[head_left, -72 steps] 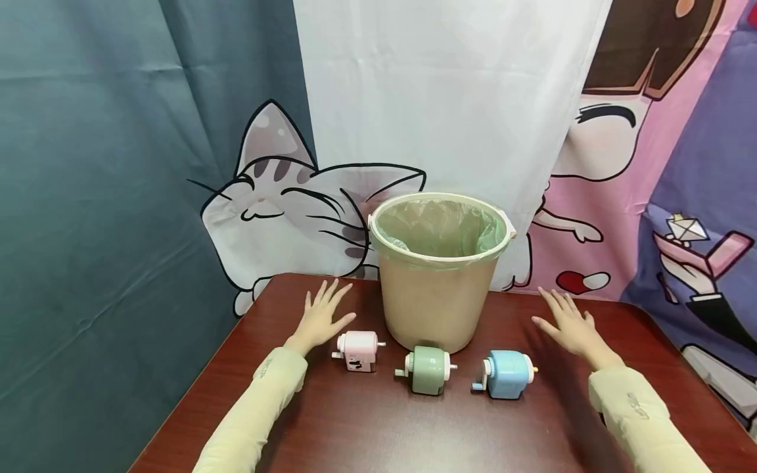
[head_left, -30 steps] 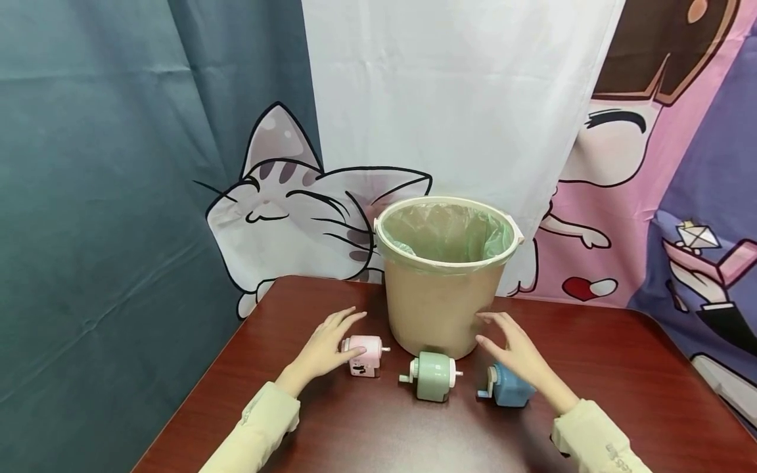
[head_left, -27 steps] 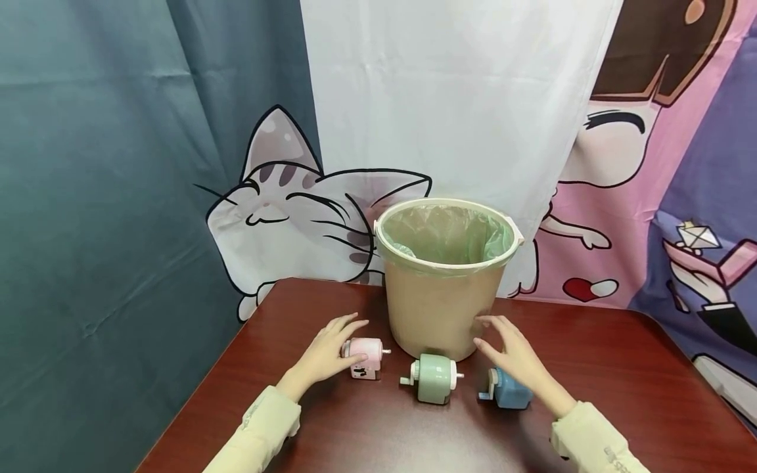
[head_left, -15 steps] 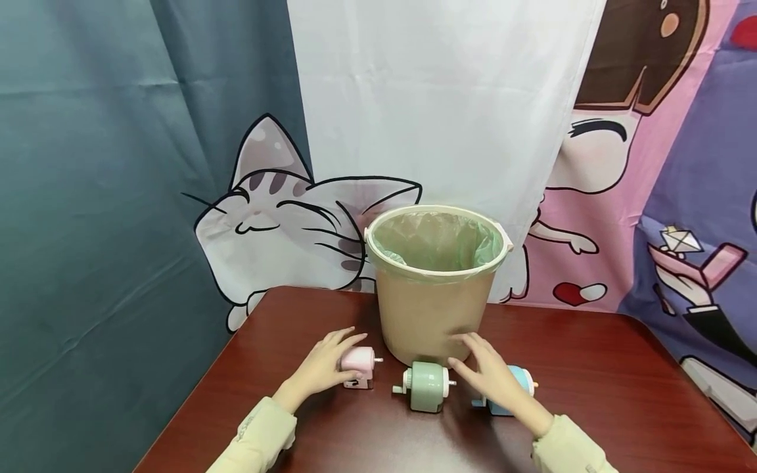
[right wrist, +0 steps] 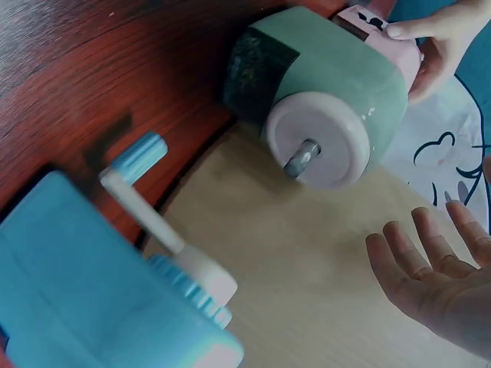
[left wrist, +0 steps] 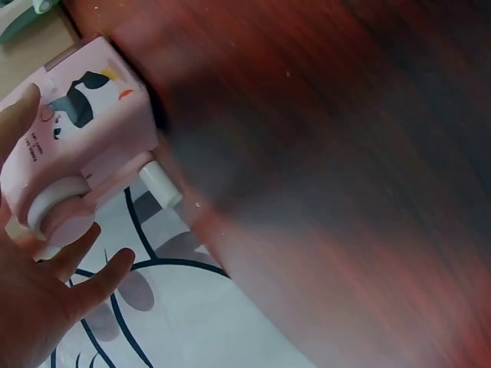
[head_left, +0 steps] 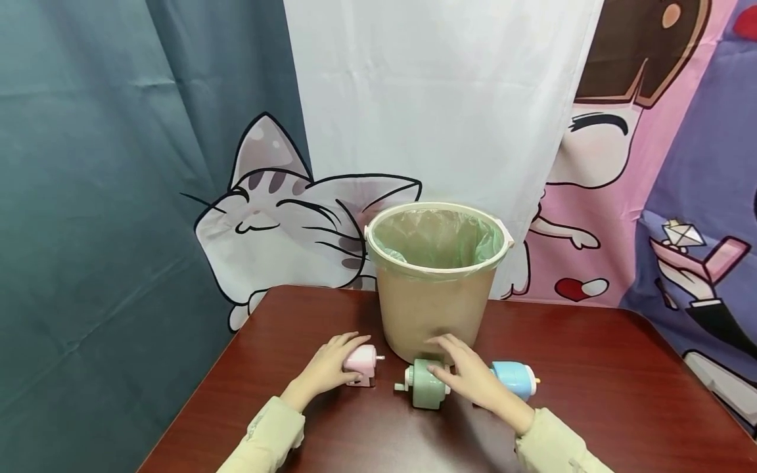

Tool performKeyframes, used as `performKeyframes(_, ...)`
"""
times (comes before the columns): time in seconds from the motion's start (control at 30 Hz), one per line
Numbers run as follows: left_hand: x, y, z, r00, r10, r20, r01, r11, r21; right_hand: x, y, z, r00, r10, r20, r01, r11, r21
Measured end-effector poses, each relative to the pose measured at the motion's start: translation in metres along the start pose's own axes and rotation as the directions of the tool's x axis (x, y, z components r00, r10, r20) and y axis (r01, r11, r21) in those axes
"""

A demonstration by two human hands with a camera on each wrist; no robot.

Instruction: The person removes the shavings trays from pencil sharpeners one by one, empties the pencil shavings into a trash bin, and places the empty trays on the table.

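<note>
My left hand [head_left: 327, 368] holds the pink pencil sharpener [head_left: 362, 364] at the table's left, thumb on its printed side. In the left wrist view two fingers stand free beside the sharpener's crank [left wrist: 159, 184]. My right hand [head_left: 470, 381] hovers at the green pencil sharpener [head_left: 428, 384], overlapping its right end in the head view. The right wrist view has a gap between those fingers [right wrist: 430, 249] and the green body. A blue pencil sharpener [head_left: 513, 379] lies to the right, partly hidden by the right hand and wrist.
Behind the sharpeners a beige bucket [head_left: 434, 309] with a green liner bag [head_left: 437, 236] stands on the dark red table [head_left: 591, 368]. A printed cloth [head_left: 461, 98] hangs at the back, and a grey-green curtain [head_left: 89, 197] hangs at the left.
Both hands have come inward from spread positions. The left has closed around the pink sharpener. The right has passed over the blue sharpener and come to the green one.
</note>
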State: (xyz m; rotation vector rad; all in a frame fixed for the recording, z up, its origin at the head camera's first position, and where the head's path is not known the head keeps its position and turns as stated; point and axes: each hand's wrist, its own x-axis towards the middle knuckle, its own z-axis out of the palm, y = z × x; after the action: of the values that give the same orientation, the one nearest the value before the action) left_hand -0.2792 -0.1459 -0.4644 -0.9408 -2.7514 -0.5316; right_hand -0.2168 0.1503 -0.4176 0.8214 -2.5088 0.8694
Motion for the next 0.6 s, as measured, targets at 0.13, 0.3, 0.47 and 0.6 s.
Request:
performKeyframes(0.13,0.002,0.0,0.003,1.0,0.001,0.004,-0.001,1.0,0.018,0.003,-0.003,0.003,0.999,-0.017,0.046,0.015,0.999,0.041)
performKeyframes(0.3,0.003,-0.003,0.005,1.0,-0.006,0.012,0.006,1.0,-0.013,0.005,-0.006,0.012,0.998,-0.011,0.065,0.005,0.996,0.093)
performKeyframes(0.47,0.006,-0.005,0.008,1.0,-0.008,0.019,0.01,0.995,-0.097,0.006,-0.007,0.014,0.997,-0.01,0.071,0.002,0.994,0.109)
performKeyframes(0.6,0.006,-0.006,0.01,1.0,-0.019,0.018,0.022,0.988,-0.156,0.006,-0.007,0.014,0.997,-0.025,0.072,0.018,0.995,0.098)
